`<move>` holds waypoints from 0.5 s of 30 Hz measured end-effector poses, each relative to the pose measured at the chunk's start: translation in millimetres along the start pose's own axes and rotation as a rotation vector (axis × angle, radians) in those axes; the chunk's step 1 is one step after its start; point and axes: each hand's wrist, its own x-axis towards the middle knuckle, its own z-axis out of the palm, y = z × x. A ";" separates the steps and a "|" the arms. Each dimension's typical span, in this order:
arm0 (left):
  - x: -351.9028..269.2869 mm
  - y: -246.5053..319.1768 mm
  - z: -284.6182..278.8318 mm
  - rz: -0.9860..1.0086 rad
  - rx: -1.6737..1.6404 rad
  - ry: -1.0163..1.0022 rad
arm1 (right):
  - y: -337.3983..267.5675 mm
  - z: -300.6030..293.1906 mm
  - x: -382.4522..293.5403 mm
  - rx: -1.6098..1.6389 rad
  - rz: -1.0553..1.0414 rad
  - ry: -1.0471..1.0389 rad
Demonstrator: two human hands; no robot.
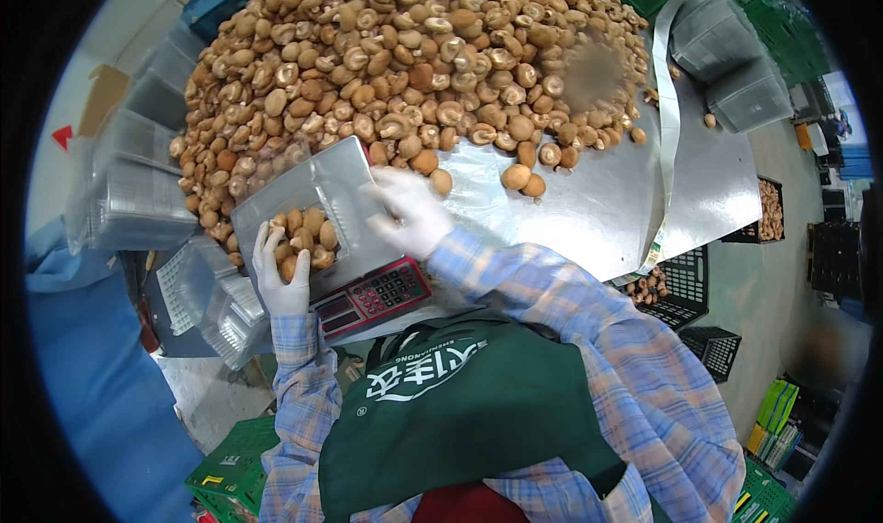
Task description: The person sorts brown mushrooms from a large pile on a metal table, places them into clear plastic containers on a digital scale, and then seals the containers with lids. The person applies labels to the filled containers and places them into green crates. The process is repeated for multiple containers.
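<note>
On the metal pan [355,168] of a red-framed digital scale [372,297] rests a clear plastic clamshell tray [338,223] with several brown mushrooms [303,237] in it. My left hand [279,271], in a white glove, touches the mushrooms at the tray's near left side, thumb and fingers apart. To the tray's right, my gloved right hand [410,209] is blurred over the pan's right edge; its fingers are bent, and whether it holds anything cannot be made out. A large heap of shiitake mushrooms [386,61] lies beyond both hands on the metal table [586,205].
Stacked clear plastic trays [141,192] stand at left, and more [748,95] at far right. Open clamshells [227,309] lie left of the scale. A white strap [666,109] crosses the table. Black crates [683,288] stand on the floor at right, a green crate [234,468] below left.
</note>
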 end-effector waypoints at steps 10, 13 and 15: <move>-17.9 26.7 12.9 -0.080 0.069 -0.069 | 139.7 -94.3 -123.1 -0.652 0.577 0.051; -18.3 36.0 10.9 -0.063 0.050 0.011 | 149.7 -101.9 -120.1 -0.587 0.523 0.033; -15.7 40.4 4.5 -0.061 0.063 0.092 | 152.5 -111.5 -115.2 -0.528 0.486 -0.001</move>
